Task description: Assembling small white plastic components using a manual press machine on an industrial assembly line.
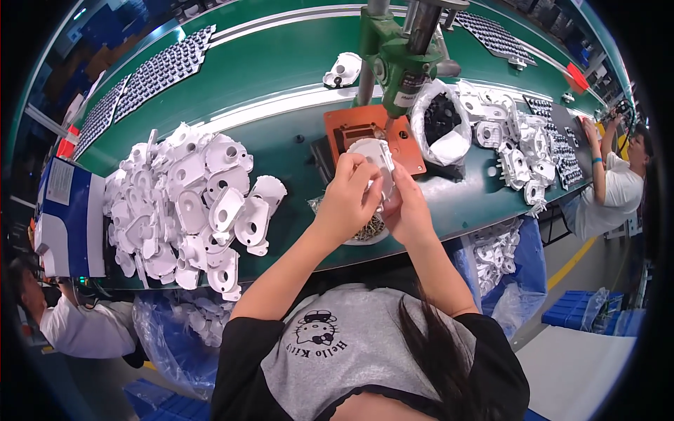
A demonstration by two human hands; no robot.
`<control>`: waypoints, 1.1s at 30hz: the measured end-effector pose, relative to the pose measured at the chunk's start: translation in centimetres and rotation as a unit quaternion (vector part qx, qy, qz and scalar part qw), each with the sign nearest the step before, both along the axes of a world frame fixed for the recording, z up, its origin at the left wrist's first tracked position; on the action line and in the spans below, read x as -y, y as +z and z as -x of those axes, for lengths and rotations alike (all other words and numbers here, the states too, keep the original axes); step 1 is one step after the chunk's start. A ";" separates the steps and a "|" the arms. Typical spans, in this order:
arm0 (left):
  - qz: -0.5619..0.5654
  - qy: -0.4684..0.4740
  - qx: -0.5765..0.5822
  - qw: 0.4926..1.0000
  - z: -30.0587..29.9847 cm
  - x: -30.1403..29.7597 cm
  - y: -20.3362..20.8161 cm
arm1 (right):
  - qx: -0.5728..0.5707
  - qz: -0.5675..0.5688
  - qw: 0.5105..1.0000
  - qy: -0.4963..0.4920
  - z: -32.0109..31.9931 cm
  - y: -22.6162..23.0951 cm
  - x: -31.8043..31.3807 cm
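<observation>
A white plastic housing (377, 149) with a rounded plate is held up in front of the orange fixture plate (414, 156). My right hand (408, 210) grips its right side, with fingers wrapped behind it. Over the housing's face, my left hand (349, 193) is closed in a pinch, thumb against fingertips; whatever sits between them is too small to make out. Under both hands, a bowl of small brass-coloured screws (368, 230) is partly covered by them. The green bench press (407, 70) stands just behind, its spindle pointing down at the orange plate.
White housings are heaped at the left (186, 200) and right (516, 144). Black parts fill a white bag (449, 144) beside the press. A lone housing (344, 69) lies near the conveyor (281, 52). A blue-white box (70, 217) stands far left. Co-workers sit at both sides.
</observation>
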State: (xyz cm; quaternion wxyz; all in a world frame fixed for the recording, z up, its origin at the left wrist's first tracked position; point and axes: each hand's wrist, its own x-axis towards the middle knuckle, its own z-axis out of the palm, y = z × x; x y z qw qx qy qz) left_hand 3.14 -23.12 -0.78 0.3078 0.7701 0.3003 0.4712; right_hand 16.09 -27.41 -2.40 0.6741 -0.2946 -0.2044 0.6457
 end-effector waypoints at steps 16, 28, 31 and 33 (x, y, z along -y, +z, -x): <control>-0.088 0.002 -0.036 0.995 -0.4 0.7 -1.1 | 0.034 0.073 0.996 0.022 -0.7 -0.6 0.9; -0.161 -0.203 -0.258 0.931 1.6 0.9 3.1 | 0.047 0.145 0.951 0.270 -5.7 0.6 0.8; -0.235 -0.172 -0.259 0.921 0.9 0.9 3.2 | -0.012 0.158 0.937 0.313 -7.2 -1.7 0.9; -0.209 -0.175 -0.252 0.928 0.7 0.7 2.9 | -0.044 0.075 0.897 0.434 -8.2 -2.5 0.6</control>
